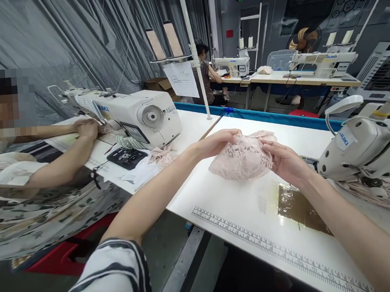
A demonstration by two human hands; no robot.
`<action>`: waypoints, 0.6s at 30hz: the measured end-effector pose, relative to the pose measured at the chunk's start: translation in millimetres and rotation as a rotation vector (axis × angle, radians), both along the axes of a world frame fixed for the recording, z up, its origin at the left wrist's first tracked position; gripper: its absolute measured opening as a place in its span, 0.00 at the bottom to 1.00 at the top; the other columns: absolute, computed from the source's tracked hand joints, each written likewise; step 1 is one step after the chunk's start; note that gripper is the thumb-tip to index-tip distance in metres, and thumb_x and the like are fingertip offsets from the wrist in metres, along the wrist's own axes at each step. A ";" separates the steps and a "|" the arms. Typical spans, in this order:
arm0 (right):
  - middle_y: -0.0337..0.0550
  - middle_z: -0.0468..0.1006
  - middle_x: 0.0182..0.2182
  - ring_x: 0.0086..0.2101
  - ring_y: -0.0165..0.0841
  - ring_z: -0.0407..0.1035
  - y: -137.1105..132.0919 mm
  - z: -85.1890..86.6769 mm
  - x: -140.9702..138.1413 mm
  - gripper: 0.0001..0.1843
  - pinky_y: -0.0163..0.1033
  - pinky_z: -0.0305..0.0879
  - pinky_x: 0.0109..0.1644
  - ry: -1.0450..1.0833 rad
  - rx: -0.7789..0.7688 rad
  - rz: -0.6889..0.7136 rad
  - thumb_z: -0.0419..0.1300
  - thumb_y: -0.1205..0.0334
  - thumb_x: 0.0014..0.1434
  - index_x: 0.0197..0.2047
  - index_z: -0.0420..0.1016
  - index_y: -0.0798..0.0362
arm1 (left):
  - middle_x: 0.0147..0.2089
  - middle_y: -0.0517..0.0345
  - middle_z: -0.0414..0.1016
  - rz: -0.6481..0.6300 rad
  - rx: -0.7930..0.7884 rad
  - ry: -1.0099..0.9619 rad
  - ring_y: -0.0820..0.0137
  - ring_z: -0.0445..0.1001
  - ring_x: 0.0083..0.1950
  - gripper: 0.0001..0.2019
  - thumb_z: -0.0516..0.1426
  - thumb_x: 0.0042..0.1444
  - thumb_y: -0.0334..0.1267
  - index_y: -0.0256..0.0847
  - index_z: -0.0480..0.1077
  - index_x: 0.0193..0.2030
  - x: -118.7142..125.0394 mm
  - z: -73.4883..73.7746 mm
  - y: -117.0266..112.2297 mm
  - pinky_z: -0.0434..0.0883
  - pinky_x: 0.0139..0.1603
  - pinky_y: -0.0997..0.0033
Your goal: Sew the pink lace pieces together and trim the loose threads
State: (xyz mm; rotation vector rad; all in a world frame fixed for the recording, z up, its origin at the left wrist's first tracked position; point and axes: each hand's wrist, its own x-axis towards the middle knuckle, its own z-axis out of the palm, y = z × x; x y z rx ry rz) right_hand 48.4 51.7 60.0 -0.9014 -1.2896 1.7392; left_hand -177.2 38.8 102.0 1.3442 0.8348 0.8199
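Observation:
A piece of pale pink lace fabric (244,158) is held just above the white table (239,200) in front of me. My left hand (216,143) grips its upper left edge with the fingers curled over the lace. My right hand (284,159) pinches its right side, thumb on top. The bottom of the lace hangs close to the table surface. A white sewing machine (365,145) stands just right of my right hand.
A printed ruler (272,249) runs along the table's near edge, beside a brown shiny patch (297,207). A co-worker at the left rests a hand (86,127) by another white sewing machine (136,114). More lace (385,192) lies under my machine. Further machines and a person sit at the back.

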 end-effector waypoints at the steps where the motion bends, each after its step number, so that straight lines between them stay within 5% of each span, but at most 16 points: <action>1: 0.42 0.80 0.42 0.40 0.32 0.74 0.4 -0.6 1.3 0.16 0.34 0.71 0.38 -0.012 0.014 0.000 0.64 0.58 0.53 0.47 0.76 0.48 | 0.25 0.63 0.58 -0.001 -0.004 0.006 0.76 0.59 0.25 0.08 0.57 0.43 0.33 0.39 0.59 0.25 0.6 0.4 -0.6 0.58 0.24 0.76; 5: 0.45 0.80 0.43 0.41 0.37 0.75 0.7 -2.7 5.7 0.18 0.39 0.73 0.39 -0.046 0.062 0.006 0.64 0.56 0.53 0.48 0.75 0.49 | 0.25 0.62 0.60 -0.005 -0.012 0.030 0.76 0.60 0.25 0.08 0.57 0.44 0.33 0.39 0.59 0.25 2.8 2.0 -3.0 0.59 0.24 0.75; 11: 0.42 0.80 0.38 0.33 0.31 0.75 -19.1 -6.8 17.9 0.20 0.37 0.72 0.38 -0.106 0.070 0.116 0.67 0.57 0.51 0.49 0.75 0.49 | 0.25 0.63 0.64 -0.078 -0.075 0.147 0.77 0.63 0.24 0.09 0.61 0.48 0.35 0.39 0.62 0.29 2.7 -2.1 -10.0 0.59 0.23 0.77; 14: 0.43 0.80 0.38 0.31 0.30 0.74 -28.1 -12.7 26.2 0.18 0.37 0.73 0.35 -0.363 0.263 0.217 0.63 0.59 0.55 0.49 0.75 0.49 | 0.25 0.64 0.65 -0.128 -0.085 0.371 0.78 0.60 0.22 0.10 0.63 0.51 0.38 0.40 0.66 0.36 -0.4 -5.6 -12.2 0.55 0.22 0.77; 18: 0.45 0.80 0.43 0.33 0.33 0.75 -10.1 -26.7 32.0 0.12 0.43 0.73 0.40 -0.700 0.574 0.053 0.57 0.62 0.59 0.47 0.75 0.50 | 0.23 0.67 0.61 -0.150 -0.047 0.596 0.79 0.55 0.21 0.11 0.62 0.54 0.41 0.41 0.66 0.40 -3.4 -6.3 -14.8 0.51 0.22 0.77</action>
